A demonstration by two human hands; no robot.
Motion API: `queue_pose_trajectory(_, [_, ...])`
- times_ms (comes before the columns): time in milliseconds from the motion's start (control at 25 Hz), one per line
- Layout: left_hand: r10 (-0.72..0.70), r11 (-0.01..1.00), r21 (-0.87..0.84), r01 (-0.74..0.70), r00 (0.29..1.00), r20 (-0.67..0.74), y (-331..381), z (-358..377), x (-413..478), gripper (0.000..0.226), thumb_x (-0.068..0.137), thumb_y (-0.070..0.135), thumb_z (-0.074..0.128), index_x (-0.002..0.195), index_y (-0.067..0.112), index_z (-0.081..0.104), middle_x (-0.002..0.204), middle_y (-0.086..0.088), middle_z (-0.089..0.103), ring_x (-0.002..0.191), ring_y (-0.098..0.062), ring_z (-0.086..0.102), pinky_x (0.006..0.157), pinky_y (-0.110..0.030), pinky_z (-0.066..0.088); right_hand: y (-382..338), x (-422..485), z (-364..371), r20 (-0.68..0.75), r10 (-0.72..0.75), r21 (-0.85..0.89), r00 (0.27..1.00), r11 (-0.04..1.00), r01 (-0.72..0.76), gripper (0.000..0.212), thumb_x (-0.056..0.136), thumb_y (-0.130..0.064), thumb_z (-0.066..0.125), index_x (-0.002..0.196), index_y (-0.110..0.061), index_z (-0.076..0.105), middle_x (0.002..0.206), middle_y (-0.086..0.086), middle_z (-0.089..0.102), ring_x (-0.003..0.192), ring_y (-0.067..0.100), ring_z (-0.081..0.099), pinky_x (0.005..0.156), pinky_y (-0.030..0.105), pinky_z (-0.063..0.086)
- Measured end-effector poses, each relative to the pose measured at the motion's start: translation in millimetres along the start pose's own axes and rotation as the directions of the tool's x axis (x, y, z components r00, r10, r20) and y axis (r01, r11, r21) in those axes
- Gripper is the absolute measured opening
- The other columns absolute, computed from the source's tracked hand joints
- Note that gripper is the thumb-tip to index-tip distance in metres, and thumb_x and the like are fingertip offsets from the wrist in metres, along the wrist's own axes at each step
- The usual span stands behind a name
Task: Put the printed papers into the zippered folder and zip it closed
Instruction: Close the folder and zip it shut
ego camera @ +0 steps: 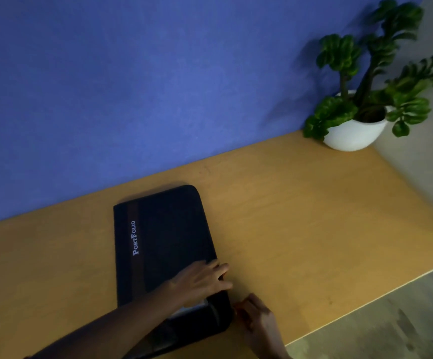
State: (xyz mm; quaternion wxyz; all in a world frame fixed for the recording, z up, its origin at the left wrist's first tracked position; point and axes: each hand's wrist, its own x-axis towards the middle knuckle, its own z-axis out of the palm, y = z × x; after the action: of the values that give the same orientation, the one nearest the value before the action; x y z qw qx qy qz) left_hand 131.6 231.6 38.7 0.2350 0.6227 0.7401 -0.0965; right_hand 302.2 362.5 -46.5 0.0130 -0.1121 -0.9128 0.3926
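Observation:
A black zippered folder (163, 237) with a brown stripe and the word "PortFolio" lies on the wooden table (301, 216). Its cover is down, but the near right corner gapes. A sliver of white printed papers (192, 308) shows in that gap. My left hand (202, 281) lies flat on the cover near the right edge, fingers spread, pressing it down. My right hand (254, 317) is at the folder's near right corner with fingers pinched together at the edge. What it pinches is too small and dark to make out.
A green plant in a white pot (352, 133) stands at the far right corner of the table. A blue wall (132, 86) runs along the back edge. The table's right edge (365, 304) drops to a grey floor.

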Motion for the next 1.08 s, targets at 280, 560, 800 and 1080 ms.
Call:
queue_pose_trajectory(280, [0.003,1.000,0.011,-0.002,0.997,-0.074,3.2,3.9,-1.5,0.036,0.093,0.007,0.050,0.126,0.019,0.041,0.134,-0.017,0.040,0.112,-0.033,0.044,0.083,-0.046,0.046,-11.6,96.8,-7.3,0.023,-0.135,-0.051,0.991,0.989,0.136,0.007,0.076,-0.003,0.069,0.083,-0.002,0.069,0.083,0.014,0.064,0.067,0.031,0.065,0.055,0.034,0.051])
queue_pose_trajectory(560, [0.081,0.996,0.047,-0.077,0.992,-0.095,-6.8,4.8,7.2,0.034,0.086,0.029,0.062,0.114,0.024,0.042,0.125,-0.010,0.045,0.106,-0.027,0.049,0.080,-0.042,0.049,-34.5,227.0,-8.0,0.026,-0.191,-0.160,0.981,0.968,0.192,0.014,0.089,-0.009,0.061,0.093,-0.002,0.072,0.099,0.014,0.065,0.081,0.032,0.066,0.068,0.036,0.054])
queue_pose_trajectory(800, [-0.174,0.966,-0.193,0.171,0.985,-0.002,-26.3,5.0,0.8,0.038,0.069,0.073,0.057,0.097,0.049,0.064,0.100,0.030,0.062,0.087,0.010,0.056,0.075,-0.010,0.051,-60.0,292.0,-7.8,0.087,-0.021,-0.281,0.996,0.959,0.045,0.020,0.092,-0.018,0.054,0.103,-0.011,0.069,0.109,0.012,0.060,0.094,0.032,0.062,0.075,0.038,0.054])
queue_pose_trajectory(1080, [-0.713,0.685,-0.591,0.427,0.557,-0.425,-115.3,25.3,-14.7,0.055,0.086,0.061,0.041,0.134,0.034,0.045,0.130,0.013,0.047,0.116,-0.007,0.055,0.098,-0.023,0.041,-59.8,300.6,-3.4,0.173,0.516,0.276,0.839,0.792,-0.544,0.016,0.078,-0.019,0.074,0.088,-0.008,0.079,0.083,0.013,0.077,0.078,0.028,0.072,0.073,0.040,0.060])
